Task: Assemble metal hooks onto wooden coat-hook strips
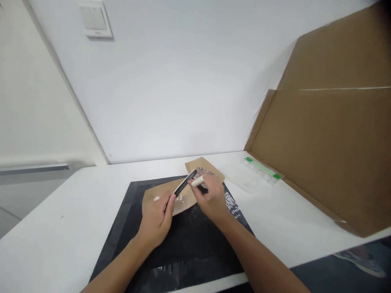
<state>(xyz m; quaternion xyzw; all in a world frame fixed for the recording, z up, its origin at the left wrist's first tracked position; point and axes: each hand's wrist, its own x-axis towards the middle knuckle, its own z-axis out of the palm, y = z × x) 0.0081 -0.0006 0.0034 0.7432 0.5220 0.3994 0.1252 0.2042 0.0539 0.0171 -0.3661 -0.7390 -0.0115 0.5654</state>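
Two hands: both reach in from the bottom edge of my view, forearms cut off there; I count one left hand and one right hand.
Hard to make out: the right hand's fingertips overlap the slim piece near its far end, so I cannot tell whether they grip something tiny. A white covering or object lies along one finger; I can't say which.
Left fingers: closed around the near end of the slim piece, thumb on top.
Right fingers: bent, thumb and a finger drawn nearly together beside the slim piece; their hold I cannot tell.
Slim piece: one, long and narrow, dark face, pale edge, rounded far end, tilted up to the right, above the brown paper.
Brown paper: two pieces, the nearer sheet on the black mat, the farther sheet behind the right hand, with shiny clear stuff on it, blurred.
White bits: several on the nearer sheet, too small to count.
White marks: many, in rows at the mat's right side, partly behind the right hand.
Clear packet: one, green-banded, on the white table.
Cardboard: one opened box, cut off at right.
Wall switch: one.
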